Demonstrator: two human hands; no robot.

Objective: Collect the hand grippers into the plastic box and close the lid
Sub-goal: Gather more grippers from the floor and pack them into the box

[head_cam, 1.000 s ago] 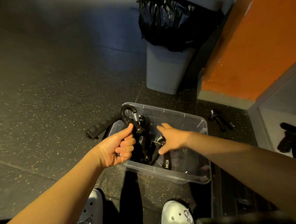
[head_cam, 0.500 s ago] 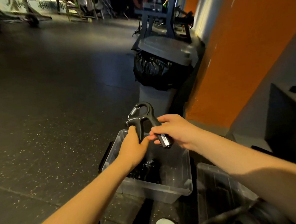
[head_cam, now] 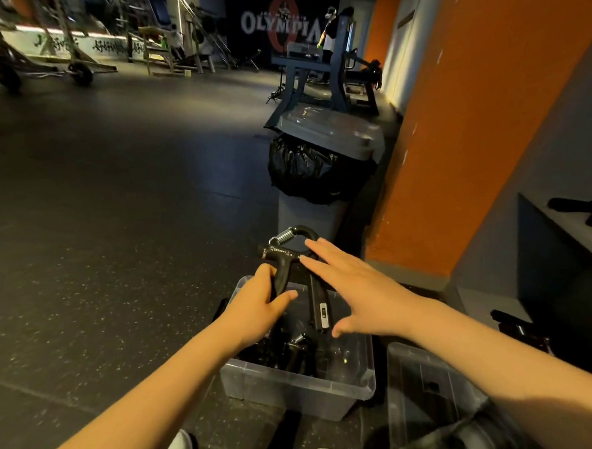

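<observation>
Black spring-loaded hand gripper [head_cam: 317, 298] is held just above the clear plastic box [head_cam: 296, 392], left hand [head_cam: 257, 305] curled round one handle, right hand [head_cam: 356, 289] spread flat by the other, gripping nothing. Looks like the drop-in step: lower it onto the black grippers [head_cam: 294, 351] inside, then let go.

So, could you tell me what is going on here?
A person is holding a black hand gripper over the open plastic box. The left hand grips one handle; the right hand is spread open beside the other. More grippers already lie in the box.
</observation>
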